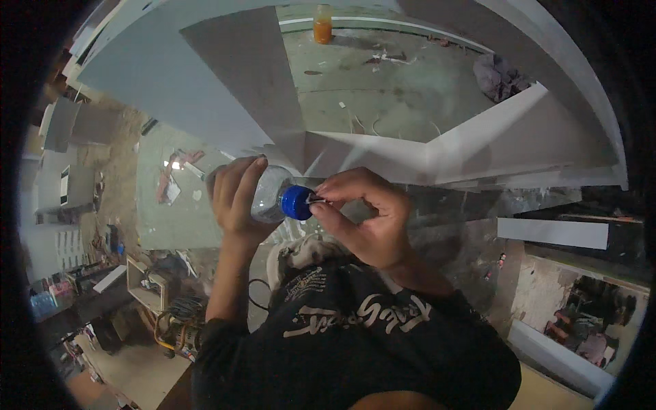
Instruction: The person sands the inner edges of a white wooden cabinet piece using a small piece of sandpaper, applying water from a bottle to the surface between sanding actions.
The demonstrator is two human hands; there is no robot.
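Note:
My left hand point(236, 195) is wrapped around a clear plastic bottle point(270, 186), which lies tilted with its blue cap point(294, 203) toward the right. The fingers and thumb of my right hand point(374, 217) are pinched together at the top of that cap. Between those fingertips shows a small, thin, dark piece point(316, 199) that touches or enters the cap. What kind of thing it is, and how far it goes in, I cannot tell.
Pale panels point(239, 75) form a frame over a greenish worktop point(355, 85). A jar of orange liquid point(322, 31) stands at the far side, and a crumpled grey cloth point(502, 76) lies far right. A cable-wound machine point(181, 328) sits low on the left.

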